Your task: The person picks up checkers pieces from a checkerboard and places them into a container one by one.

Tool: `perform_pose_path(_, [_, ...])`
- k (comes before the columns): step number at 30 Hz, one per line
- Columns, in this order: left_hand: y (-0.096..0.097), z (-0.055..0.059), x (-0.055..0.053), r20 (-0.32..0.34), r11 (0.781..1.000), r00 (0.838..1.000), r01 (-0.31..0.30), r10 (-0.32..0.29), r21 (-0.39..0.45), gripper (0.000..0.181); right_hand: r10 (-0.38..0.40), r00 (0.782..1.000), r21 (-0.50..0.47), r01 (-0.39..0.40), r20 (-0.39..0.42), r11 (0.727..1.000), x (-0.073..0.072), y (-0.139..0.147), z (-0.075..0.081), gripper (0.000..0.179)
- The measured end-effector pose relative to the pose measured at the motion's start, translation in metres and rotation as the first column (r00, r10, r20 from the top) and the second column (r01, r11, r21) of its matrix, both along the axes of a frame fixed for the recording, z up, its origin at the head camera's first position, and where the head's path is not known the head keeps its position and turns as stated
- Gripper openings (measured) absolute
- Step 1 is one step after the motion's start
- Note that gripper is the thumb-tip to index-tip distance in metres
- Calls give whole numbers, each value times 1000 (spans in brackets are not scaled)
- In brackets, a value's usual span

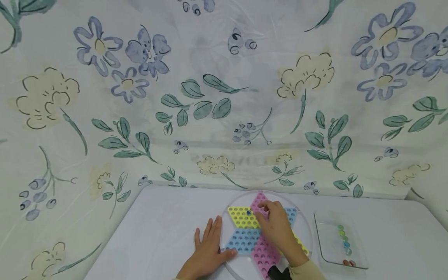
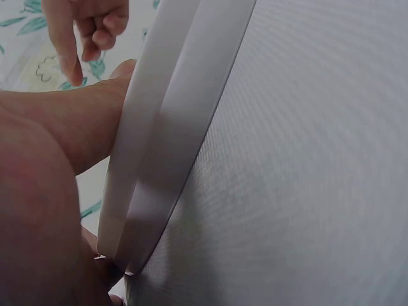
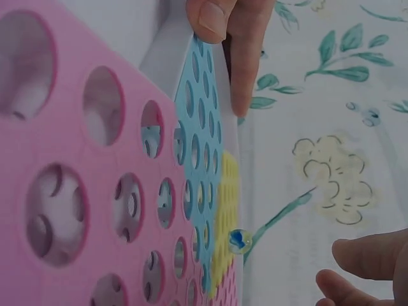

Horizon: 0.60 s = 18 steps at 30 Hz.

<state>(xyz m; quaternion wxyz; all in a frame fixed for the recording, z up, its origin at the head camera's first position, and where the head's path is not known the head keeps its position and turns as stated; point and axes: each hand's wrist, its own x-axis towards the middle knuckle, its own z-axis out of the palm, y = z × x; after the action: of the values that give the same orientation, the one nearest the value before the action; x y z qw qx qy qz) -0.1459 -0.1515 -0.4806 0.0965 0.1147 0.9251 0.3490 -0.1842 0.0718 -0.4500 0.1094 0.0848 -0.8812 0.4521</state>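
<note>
A round Chinese checkers board (image 1: 306, 217) carries a star of pink, yellow and blue panels full of round holes. My left hand (image 1: 206, 249) rests at its left edge, fingers straight, the thumb lying over the rim by the blue panel (image 1: 242, 243). Over the far part of the star is my right hand (image 1: 276, 223), its thumb and fingertips apart with nothing visible between them. A clear marble with a blue core (image 3: 240, 241) sits on the yellow panel (image 1: 241, 221), near those fingertips. The right hand hides part of the star's middle.
Right of the board stands a clear tray (image 1: 325, 256) with several green and blue marbles (image 1: 344, 239) in a line and reddish ones (image 1: 348, 263) at its near edge. Behind the white table (image 1: 157, 217) hangs a floral cloth (image 1: 217, 147).
</note>
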Motion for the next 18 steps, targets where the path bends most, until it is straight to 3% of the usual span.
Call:
perform_pose_path(12, [1,-2,-1,-27,1000,1000,13,-13,-9,109,-17,996,-3,17,93,1000,-10,-15,-6,21])
perform_pose_path(18, [0,-2,0,-10,1000,1000,8,-8,-17,109,4,983,-4,-4,184,1000,-17,-18,-9,22])
